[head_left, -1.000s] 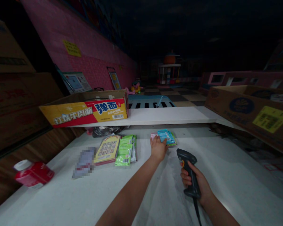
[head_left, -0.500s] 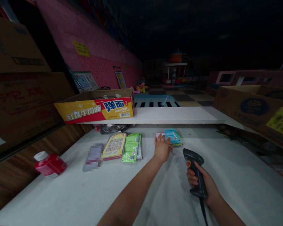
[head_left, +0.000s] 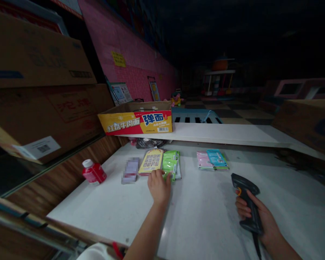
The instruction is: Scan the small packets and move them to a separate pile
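My right hand (head_left: 262, 216) is wrapped around the grip of a black barcode scanner (head_left: 247, 206), whose head tilts up to the left and whose cable runs down. My left hand (head_left: 159, 186) is at the front edge of the green packets (head_left: 170, 164), fingers forward and apart from the thumb; whether it touches them I cannot tell. A yellow booklet-like pack (head_left: 152, 161) lies just left of these packets. Beyond it is a blurred-out pale item (head_left: 131, 170). Pink packets (head_left: 204, 160) and blue packets (head_left: 216, 158) lie together further right, with nobody's hand on them.
A red bottle with a white cap (head_left: 94, 173) stands at the counter's left. A raised white shelf (head_left: 222, 133) crosses the back, bearing a red-yellow noodle carton (head_left: 138, 122). Brown cartons (head_left: 70, 112) are stacked at left; another carton (head_left: 308, 121) sits at right.
My left hand has left the pink and blue packets and moved left to the green ones. My right hand still holds the scanner. The camera view has turned left.
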A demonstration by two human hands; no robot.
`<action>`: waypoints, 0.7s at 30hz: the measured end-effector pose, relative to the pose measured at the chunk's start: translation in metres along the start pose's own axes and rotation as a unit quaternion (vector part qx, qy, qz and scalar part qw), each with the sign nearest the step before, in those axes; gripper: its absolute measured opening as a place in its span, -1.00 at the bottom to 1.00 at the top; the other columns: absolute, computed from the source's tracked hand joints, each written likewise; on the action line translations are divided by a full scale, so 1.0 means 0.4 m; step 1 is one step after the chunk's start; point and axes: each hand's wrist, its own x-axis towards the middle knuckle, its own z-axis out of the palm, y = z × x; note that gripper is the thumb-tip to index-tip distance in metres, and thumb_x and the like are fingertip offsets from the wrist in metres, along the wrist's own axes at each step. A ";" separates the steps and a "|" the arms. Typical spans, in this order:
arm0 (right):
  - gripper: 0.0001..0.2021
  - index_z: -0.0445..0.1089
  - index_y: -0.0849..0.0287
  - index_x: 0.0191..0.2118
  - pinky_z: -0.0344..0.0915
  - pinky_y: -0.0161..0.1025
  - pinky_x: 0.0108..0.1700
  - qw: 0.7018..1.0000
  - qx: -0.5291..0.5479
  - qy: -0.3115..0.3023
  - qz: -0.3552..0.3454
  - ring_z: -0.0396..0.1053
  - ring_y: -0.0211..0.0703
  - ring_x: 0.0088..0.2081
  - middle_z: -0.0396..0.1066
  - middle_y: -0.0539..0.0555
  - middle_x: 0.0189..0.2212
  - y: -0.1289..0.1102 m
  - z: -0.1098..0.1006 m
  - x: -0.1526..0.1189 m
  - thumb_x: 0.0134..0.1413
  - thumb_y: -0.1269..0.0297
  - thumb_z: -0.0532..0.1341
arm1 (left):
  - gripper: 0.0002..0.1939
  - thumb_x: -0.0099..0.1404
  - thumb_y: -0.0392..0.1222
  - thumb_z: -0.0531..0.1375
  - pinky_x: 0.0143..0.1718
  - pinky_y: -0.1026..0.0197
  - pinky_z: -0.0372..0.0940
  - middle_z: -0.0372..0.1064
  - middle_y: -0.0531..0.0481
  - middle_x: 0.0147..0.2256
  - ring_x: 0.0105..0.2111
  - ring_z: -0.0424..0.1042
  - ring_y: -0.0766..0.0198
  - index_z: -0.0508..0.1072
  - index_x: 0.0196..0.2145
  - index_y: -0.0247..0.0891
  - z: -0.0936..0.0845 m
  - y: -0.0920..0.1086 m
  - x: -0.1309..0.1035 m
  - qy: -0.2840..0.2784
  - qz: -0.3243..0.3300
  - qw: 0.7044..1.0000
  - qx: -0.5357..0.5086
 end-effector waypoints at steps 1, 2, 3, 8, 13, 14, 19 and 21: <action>-0.74 0.31 0.19 -0.31 0.09 -0.51 -0.70 1.000 0.002 0.002 -0.006 0.06 -0.45 -0.68 0.13 -0.13 -0.61 0.002 0.001 -0.002 -0.07 0.26 0.38 | -0.76 0.27 0.01 0.14 -0.17 0.05 0.19 0.30 -0.12 -0.31 -0.23 0.30 0.03 0.35 -0.31 -0.24 0.000 -0.005 -0.002 0.000 -0.016 1.000 0.010; -0.74 0.32 0.19 -0.30 0.10 -0.51 -0.70 1.000 0.006 0.004 -0.013 0.07 -0.44 -0.68 0.13 -0.12 -0.61 0.003 0.002 -0.003 -0.08 0.28 0.38 | -0.74 0.26 0.02 0.16 -0.19 0.06 0.19 0.30 -0.10 -0.31 -0.24 0.31 0.04 0.34 -0.31 -0.24 0.001 -0.007 -0.004 -0.005 -0.029 0.999 0.016; -0.74 0.32 0.19 -0.28 0.11 -0.51 -0.70 1.000 0.009 0.005 -0.020 0.08 -0.44 -0.67 0.14 -0.12 -0.60 0.005 0.003 -0.005 -0.08 0.29 0.38 | -0.73 0.24 0.03 0.18 -0.22 0.08 0.20 0.29 -0.10 -0.31 -0.25 0.32 0.05 0.33 -0.31 -0.24 0.003 -0.009 -0.005 -0.015 -0.040 0.999 0.019; -0.76 0.33 0.19 -0.25 0.16 -0.48 -0.70 1.000 0.014 0.003 -0.017 0.08 -0.43 -0.68 0.13 -0.12 -0.59 0.008 -0.002 -0.012 -0.02 0.29 0.35 | -0.72 0.18 -0.03 0.25 -0.31 0.15 0.20 0.27 -0.07 -0.27 -0.31 0.36 0.13 0.30 -0.28 -0.26 0.023 -0.021 -0.009 -0.048 -0.077 0.995 -0.028; -0.76 0.32 0.19 -0.24 0.16 -0.49 -0.68 1.000 0.015 -0.001 -0.013 0.08 -0.45 -0.68 0.13 -0.13 -0.59 0.011 -0.008 -0.015 -0.01 0.28 0.35 | -0.63 0.02 -0.21 0.35 -0.40 0.26 0.18 0.27 0.01 -0.25 -0.39 0.35 0.28 0.24 -0.30 -0.23 0.045 -0.040 -0.013 -0.053 -0.138 0.968 -0.203; -0.77 0.32 0.19 -0.25 0.16 -0.49 -0.68 1.000 0.012 -0.001 -0.014 0.08 -0.46 -0.68 0.13 -0.13 -0.60 0.012 -0.007 -0.016 0.00 0.27 0.35 | -0.63 0.01 -0.23 0.36 -0.41 0.28 0.16 0.28 0.04 -0.30 -0.42 0.33 0.30 0.23 -0.32 -0.22 0.047 -0.041 -0.014 -0.062 -0.148 0.960 -0.230; -0.76 0.31 0.18 -0.27 0.14 -0.51 -0.67 1.000 -0.013 0.005 -0.026 0.10 -0.46 -0.67 0.15 -0.14 -0.61 0.014 0.004 -0.022 -0.03 0.27 0.36 | -0.67 0.00 -0.29 0.33 -0.45 0.30 0.08 0.25 0.16 -0.50 -0.51 0.27 0.33 0.22 -0.37 -0.20 0.045 -0.032 -0.020 -0.107 -0.160 0.937 -0.290; -0.73 0.31 0.19 -0.29 0.12 -0.50 -0.67 0.999 -0.036 0.010 -0.021 0.09 -0.47 -0.68 0.15 -0.14 -0.62 0.013 0.009 -0.023 -0.06 0.25 0.38 | -0.69 0.00 -0.30 0.32 -0.44 0.30 0.09 0.27 0.15 -0.50 -0.50 0.29 0.33 0.24 -0.36 -0.20 0.046 -0.032 -0.022 -0.103 -0.158 0.936 -0.298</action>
